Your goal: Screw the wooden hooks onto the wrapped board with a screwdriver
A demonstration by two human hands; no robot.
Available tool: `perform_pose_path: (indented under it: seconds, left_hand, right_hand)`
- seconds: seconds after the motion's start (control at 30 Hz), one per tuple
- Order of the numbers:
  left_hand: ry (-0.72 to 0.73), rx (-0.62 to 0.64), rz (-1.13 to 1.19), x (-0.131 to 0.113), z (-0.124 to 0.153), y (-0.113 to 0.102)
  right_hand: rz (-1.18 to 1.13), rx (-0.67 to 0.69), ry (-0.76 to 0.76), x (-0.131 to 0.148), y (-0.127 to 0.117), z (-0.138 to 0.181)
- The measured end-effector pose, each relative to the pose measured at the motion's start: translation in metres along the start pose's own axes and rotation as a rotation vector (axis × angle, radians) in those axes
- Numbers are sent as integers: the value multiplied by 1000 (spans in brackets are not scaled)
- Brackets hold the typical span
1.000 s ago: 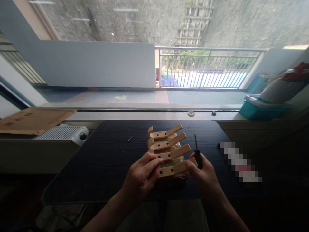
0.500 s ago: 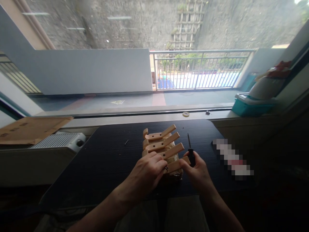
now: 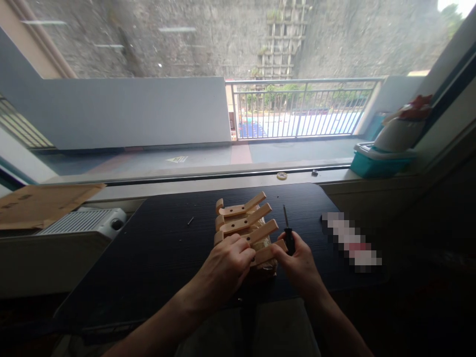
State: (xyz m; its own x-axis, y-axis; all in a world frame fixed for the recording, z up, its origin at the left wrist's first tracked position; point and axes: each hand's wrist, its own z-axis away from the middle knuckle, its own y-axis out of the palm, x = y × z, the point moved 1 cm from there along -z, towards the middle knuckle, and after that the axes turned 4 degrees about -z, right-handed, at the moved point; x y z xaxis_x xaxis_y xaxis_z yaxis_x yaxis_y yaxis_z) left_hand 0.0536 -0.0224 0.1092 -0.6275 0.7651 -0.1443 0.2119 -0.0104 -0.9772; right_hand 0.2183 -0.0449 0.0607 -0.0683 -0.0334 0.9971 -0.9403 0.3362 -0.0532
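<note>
Several light wooden hook pieces (image 3: 243, 221) lie in a row on a black table (image 3: 163, 248), over a plastic-wrapped bundle. My left hand (image 3: 226, 267) is pinched over the nearest wooden hook (image 3: 267, 253), fingertips together on something small and dark that I cannot name. My right hand (image 3: 297, 265) grips the black handle of a screwdriver (image 3: 287, 233) and touches the right end of the same hook. The screwdriver's shaft points away from me.
A loose screw (image 3: 190, 220) lies on the table left of the hooks. A white radiator (image 3: 80, 223) and a cardboard sheet (image 3: 40, 203) are at the left. A teal box (image 3: 375, 161) and small bits sit on the window sill. A blurred patch covers something at right.
My left hand has closed from resting on the hook into a pinch at its left part. The view has shifted a little; the right hand keeps the screwdriver.
</note>
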Motion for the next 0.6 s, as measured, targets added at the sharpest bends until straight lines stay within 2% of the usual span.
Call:
perform_pose_path:
  seconds: [0.33,0.6]
  left_hand:
    - [32,-43,82,6,0,7]
    - [-21,-86,82,6,-6,10]
  right_hand:
    - [14,-33,14,2,3,1]
    - [37,-35,22,5,3,3]
